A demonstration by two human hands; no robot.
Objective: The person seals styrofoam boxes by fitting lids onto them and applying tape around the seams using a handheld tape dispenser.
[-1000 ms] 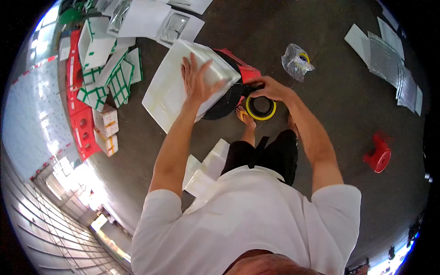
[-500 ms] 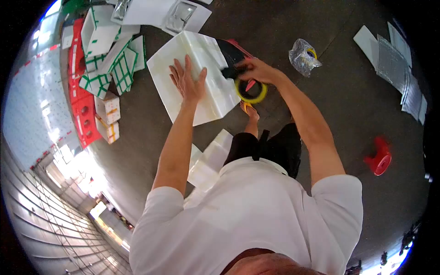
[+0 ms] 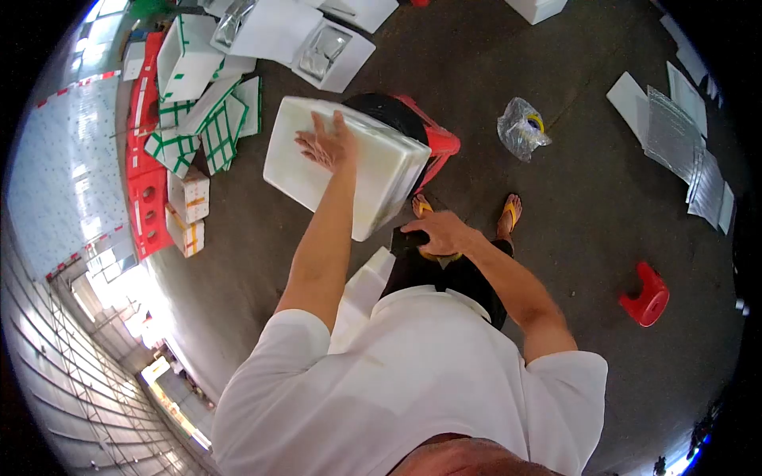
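Though under wide left grip (image 3: 327, 146), white box (image 3: 295, 176) apart from right grip (image 3: 444, 234), narrow round tape dispenser (image 3: 403, 240).

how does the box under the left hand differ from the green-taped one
The near box shows no green tape; the green-taped box has green tape on it. The near box has the left hand spread on it, while no hand touches the green-taped box. The near box overlaps a red and black thing in view; the green-taped box sits by taped panels. Both are white.
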